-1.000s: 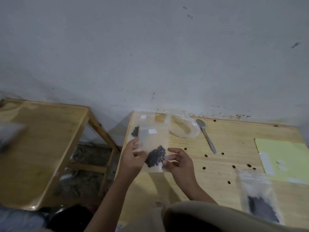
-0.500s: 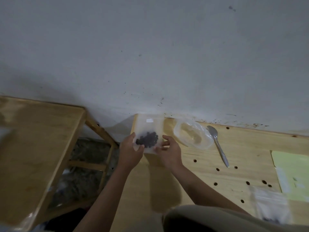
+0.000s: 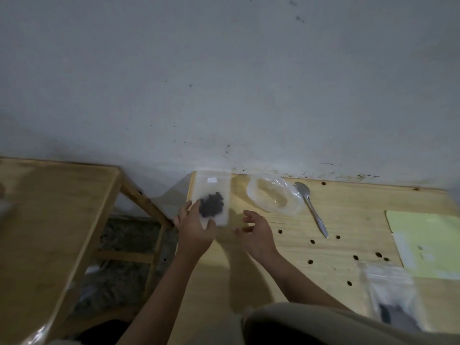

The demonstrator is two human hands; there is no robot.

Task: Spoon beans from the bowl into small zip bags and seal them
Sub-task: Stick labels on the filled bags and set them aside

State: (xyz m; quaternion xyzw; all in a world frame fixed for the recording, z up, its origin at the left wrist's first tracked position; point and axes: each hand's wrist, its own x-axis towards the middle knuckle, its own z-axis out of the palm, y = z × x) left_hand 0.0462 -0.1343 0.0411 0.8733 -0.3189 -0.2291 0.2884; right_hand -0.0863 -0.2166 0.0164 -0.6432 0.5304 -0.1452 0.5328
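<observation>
Filled bag (image 3: 211, 199): flat on the bench (image 3: 286, 247), in the far left corner against the wall, left of the bowl (image 3: 273, 196); a dark clump of beans (image 3: 211, 204) sits low in it, near the person's side.
Left hand (image 3: 195, 229): on the bag's near end, thumb over the plastic — looks like a light hold on the corner, though blur hides how firmly the grip pinches.
Right hand (image 3: 256, 235): off the bag, hovering just right of it, grip loose and wide, holding nothing.
Bowl: clear, well right of the bag along the wall; looks nearly empty from here.
Spoon (image 3: 311, 207): lying just right of the bowl, handle pointing toward the person.
Second bag (image 3: 390, 297): far from the bowl, at the near right edge, beans dark inside, blurred.
Step in hand: my read, parking a finished bag in that corner.
Doing it well: keep the strip end flat, and run a thumb along it if any doubt about the seal remains — it cannot be checked from here.
Watch for: the bench edge is right beside the bag; nudge it bowl-ward, not outward.
</observation>
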